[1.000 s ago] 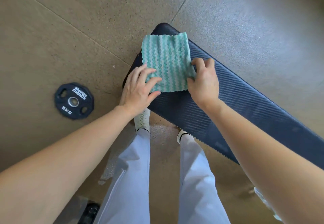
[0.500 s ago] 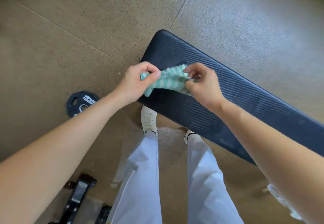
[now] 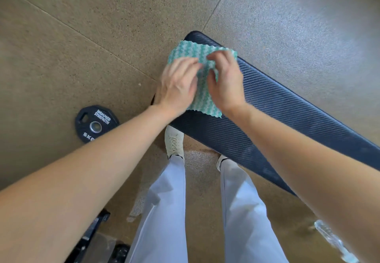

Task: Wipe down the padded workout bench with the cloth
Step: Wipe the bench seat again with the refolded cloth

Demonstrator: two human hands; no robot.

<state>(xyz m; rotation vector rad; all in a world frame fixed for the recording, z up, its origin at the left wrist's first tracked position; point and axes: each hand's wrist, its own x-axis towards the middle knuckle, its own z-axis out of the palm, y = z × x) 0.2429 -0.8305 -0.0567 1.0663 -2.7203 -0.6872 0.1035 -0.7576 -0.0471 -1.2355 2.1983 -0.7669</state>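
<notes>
A dark padded bench [image 3: 277,114] with a ribbed surface runs from the upper middle down to the right edge. A green-and-white striped cloth [image 3: 202,98] lies spread over its near-left end. My left hand [image 3: 177,85] and my right hand [image 3: 225,81] are both on the cloth, side by side. Their fingertips pinch the fabric near its far edge. The hands are slightly blurred and cover the cloth's middle.
A black 5 kg weight plate [image 3: 95,123] lies on the brown speckled floor left of the bench. My legs and white shoes [image 3: 174,142] stand against the bench's near side. Dark equipment [image 3: 92,236] sits at the lower left, a clear plastic item [image 3: 333,242] at the lower right.
The cloth lay flat, was lifted and bunched between both hands half a second ago, and now lies spread on the bench end again with both hands on it.
</notes>
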